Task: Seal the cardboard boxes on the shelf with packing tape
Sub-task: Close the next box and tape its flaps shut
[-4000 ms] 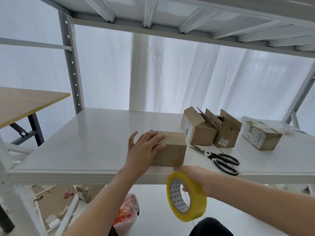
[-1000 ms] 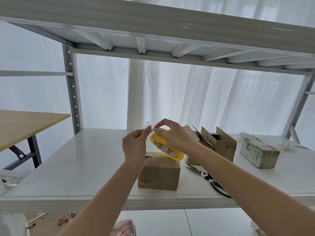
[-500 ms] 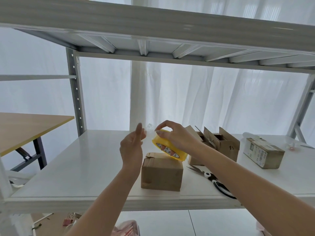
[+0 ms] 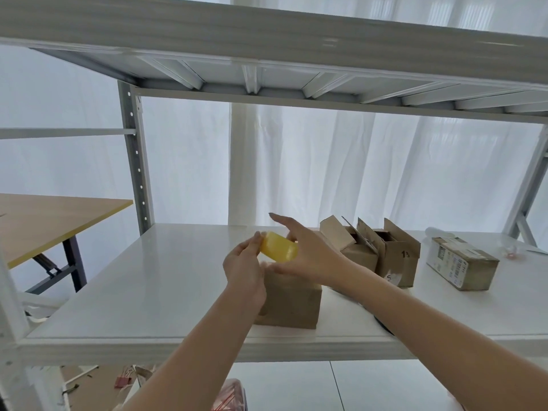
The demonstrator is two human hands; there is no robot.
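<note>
A yellow tape roll (image 4: 278, 247) hangs in the air just above a small closed cardboard box (image 4: 292, 304) at the shelf's front. My right hand (image 4: 310, 255) holds the roll from the right, thumb under it and index finger stretched up behind it. My left hand (image 4: 244, 266) grips the roll's left edge with its fingertips. Behind and to the right stand two cardboard boxes with raised flaps (image 4: 351, 246) (image 4: 397, 258). Further right lies a closed labelled box (image 4: 462, 262).
The boxes rest on a white shelf board (image 4: 148, 277) under a low upper shelf (image 4: 267, 31), with metal uprights (image 4: 133, 161) at the sides. Scissors (image 4: 382, 325) are mostly hidden by my right forearm. A wooden table (image 4: 44, 223) stands left; clutter lies on the floor below.
My left hand, open and apart from the roll half a second ago, has closed onto its left edge. The roll has turned, showing its yellow outer face, and sits slightly lower.
</note>
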